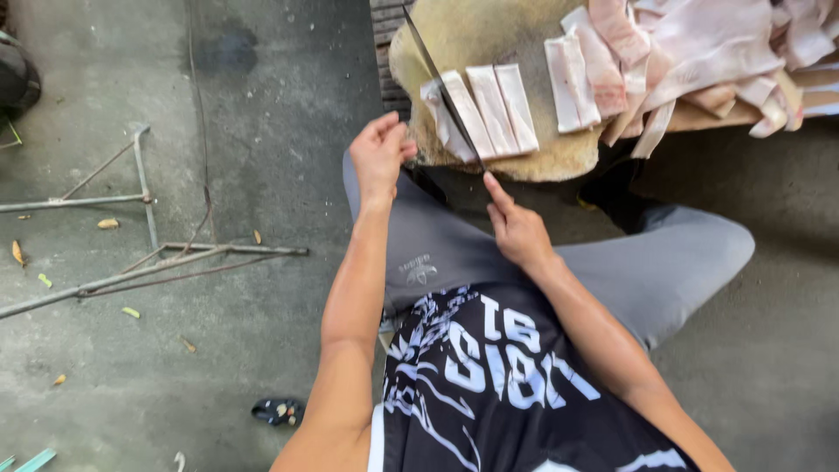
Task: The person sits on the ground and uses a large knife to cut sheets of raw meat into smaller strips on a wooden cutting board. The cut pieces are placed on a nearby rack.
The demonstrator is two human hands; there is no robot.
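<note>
The right hand (517,229) is closed around a long dark knife (444,92), its blade laid across pale pork strips (481,112) on the round wooden block (472,39). The left hand (381,156), curled closed, pins the nearest strip steady.

No packages, labels, signs or screens in view.

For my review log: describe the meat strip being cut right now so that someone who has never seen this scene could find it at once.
Start at the round wooden chopping block at top centre. Four pale strips lie side by side on its near edge; the strip being cut is the leftmost, by the left hand. Unlike its neighbours, it has the long dark knife, gripped by the right hand, lying across it.
</note>
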